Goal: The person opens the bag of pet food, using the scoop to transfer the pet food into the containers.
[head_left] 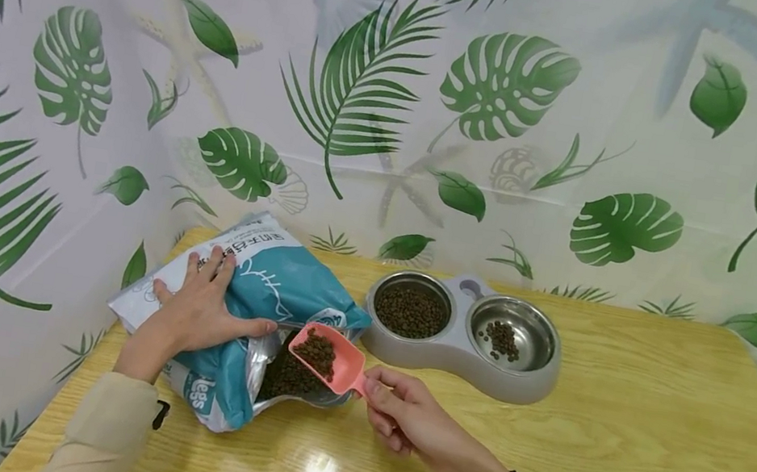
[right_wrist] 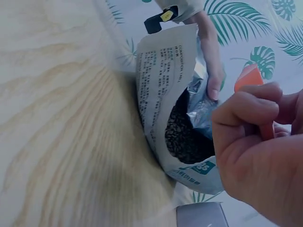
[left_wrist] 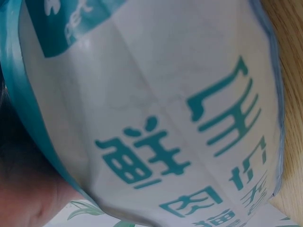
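A teal and white bag of pet kibble [head_left: 298, 281] lies on its side, its mouth facing right with brown kibble [right_wrist: 182, 135] inside. Across the top of the bag rests my left hand [head_left: 194, 314], fingers spread and thumb stretched along the silver-lined opening. My right hand [head_left: 424, 422] pinches the handle of a pink scoop [head_left: 347, 366]. Kibble fills part of the scoop, which is held over the bag's mouth. In the right wrist view, the curled fingers [right_wrist: 246, 111] hide most of the scoop. Bag printing [left_wrist: 156, 156] fills the left wrist view.
Behind and right of the scoop stands a grey double feeder [head_left: 463, 355]. Its left steel bowl [head_left: 380, 293] is well filled with kibble; the right one [head_left: 542, 342] has a small pile. The wooden table [head_left: 649, 440] meets a leaf-patterned wall sheet [head_left: 533, 235] at the back.
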Tool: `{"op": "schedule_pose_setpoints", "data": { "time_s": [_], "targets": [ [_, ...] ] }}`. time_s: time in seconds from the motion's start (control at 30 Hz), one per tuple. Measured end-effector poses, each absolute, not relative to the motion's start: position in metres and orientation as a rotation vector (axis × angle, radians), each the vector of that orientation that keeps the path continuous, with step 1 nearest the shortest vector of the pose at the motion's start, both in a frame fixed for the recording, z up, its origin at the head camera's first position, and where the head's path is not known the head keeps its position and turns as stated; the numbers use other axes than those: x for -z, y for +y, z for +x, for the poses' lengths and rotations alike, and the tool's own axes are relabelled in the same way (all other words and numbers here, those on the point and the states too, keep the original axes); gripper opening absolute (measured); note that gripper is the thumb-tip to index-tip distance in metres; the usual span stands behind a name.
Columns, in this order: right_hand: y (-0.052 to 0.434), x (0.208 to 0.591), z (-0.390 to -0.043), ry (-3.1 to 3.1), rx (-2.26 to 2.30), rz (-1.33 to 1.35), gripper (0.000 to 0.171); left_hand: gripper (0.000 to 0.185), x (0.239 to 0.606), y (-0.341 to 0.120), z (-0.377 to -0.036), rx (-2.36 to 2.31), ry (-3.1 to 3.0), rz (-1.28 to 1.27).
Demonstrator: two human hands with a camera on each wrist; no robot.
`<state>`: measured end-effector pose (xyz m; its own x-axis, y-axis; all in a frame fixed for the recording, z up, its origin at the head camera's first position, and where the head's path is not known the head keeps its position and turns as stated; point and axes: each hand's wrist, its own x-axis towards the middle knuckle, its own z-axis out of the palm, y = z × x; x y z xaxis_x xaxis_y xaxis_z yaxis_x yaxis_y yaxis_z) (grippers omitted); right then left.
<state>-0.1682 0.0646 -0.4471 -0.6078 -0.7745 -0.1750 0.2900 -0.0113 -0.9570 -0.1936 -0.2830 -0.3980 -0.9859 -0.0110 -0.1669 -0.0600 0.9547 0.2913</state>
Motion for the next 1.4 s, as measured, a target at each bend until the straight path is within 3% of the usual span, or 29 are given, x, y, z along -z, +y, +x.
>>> {"op": "schedule_pose_setpoints", "data": {
  "time_s": [0.5,0.73,1.0,1.17,1.4],
  "targets": [
    [0.123,0.418,-0.192,1.86,1.803,-0.44,0.03,0.136,0.399,-0.282,-0.193,-0.45,2.938,-0.061],
    [0.174,0.417,-0.205,2.118,1.78,-0.196,0.026,0.135,0.398,-0.282,-0.192,-0.458,2.939,-0.056],
    [0.217,0.426,-0.211,2.392,1.545,0.02,0.054,0.135,0.398,-0.283,-0.192,-0.465,2.944,-0.052],
    [0.228,0.435,-0.212,2.719,1.217,0.015,0.065,0.135,0.398,-0.284,-0.192,-0.454,2.949,-0.053],
    [0.224,0.449,-0.218,3.08,0.908,-0.206,0.043,0.135,0.399,-0.283,-0.192,-0.452,2.945,-0.058]
  ]
}}
